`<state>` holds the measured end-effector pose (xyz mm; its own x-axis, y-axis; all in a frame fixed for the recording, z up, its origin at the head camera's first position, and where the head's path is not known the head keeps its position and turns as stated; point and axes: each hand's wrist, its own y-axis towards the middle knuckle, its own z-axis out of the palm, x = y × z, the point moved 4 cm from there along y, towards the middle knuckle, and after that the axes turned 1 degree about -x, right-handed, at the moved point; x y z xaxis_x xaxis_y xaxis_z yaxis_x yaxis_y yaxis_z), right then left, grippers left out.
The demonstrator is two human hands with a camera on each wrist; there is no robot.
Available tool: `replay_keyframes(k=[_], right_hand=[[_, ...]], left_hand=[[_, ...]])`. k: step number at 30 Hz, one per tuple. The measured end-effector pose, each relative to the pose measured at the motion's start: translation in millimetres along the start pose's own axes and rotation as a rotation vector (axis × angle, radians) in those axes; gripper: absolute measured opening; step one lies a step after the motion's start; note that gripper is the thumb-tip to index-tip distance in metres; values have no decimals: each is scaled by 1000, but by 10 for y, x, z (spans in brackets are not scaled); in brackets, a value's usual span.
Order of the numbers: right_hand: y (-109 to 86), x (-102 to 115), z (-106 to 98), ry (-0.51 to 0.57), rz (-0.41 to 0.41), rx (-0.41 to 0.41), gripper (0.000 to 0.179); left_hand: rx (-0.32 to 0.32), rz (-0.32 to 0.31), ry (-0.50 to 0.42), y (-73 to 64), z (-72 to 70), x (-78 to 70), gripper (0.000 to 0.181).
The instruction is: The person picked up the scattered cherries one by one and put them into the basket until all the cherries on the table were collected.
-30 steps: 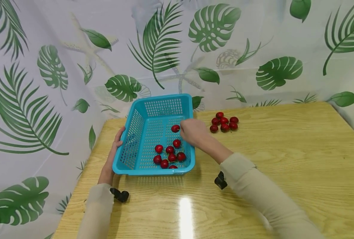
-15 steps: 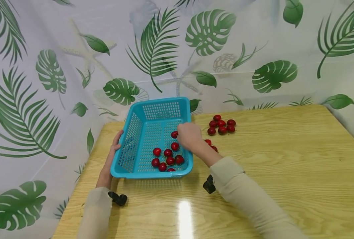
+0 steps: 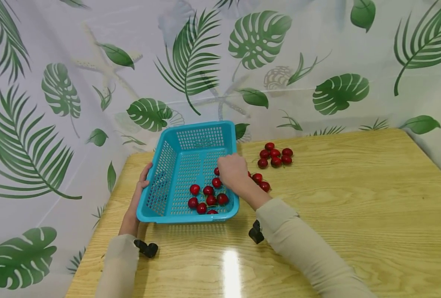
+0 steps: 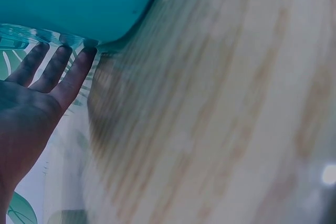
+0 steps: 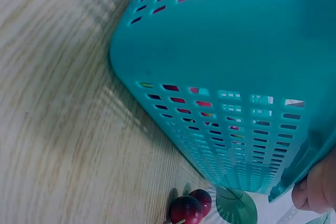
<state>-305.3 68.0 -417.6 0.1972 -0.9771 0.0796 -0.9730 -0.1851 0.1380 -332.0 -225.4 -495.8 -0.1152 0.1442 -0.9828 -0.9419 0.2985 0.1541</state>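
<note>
A blue plastic basket [image 3: 187, 219] with perforated walls stands on the table, several red cherries [image 3: 201, 208] gathered in its near right part. My left hand [image 3: 138, 194] lies along the basket's left side; in the left wrist view its straight fingers [image 4: 73, 77] touch the wall. Over the right rim reaches my right hand [image 3: 234, 171], fingers curled. It pinches a cherry [image 3: 216, 171] above the basket floor, and the hand covers part of that fruit. The right wrist view shows only fingertips [image 5: 315, 190] of this hand, close to the rim.
On the table [image 3: 336, 207], a cluster of cherries [image 3: 275, 157] lies right of the basket, near the back edge. A few more cherries [image 3: 259, 180] lie beside the right wrist. A leaf-patterned sheet [image 3: 298, 111] rises behind the table and along its left side.
My right hand has moved slightly down and left with the cherry, now more covered by the hand. Cherries hidden behind the right forearm have come into view. The left hand stays at the basket.
</note>
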Motion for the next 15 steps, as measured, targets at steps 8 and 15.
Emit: replay_keyframes(k=[8, 15], right_hand=[[0, 46, 25, -77, -32, 19, 11], [-25, 101, 41, -173, -129, 26, 12]], left_hand=[[130, 153, -117, 200, -443, 503, 84], [-4, -51, 5, -145, 201, -202, 64]])
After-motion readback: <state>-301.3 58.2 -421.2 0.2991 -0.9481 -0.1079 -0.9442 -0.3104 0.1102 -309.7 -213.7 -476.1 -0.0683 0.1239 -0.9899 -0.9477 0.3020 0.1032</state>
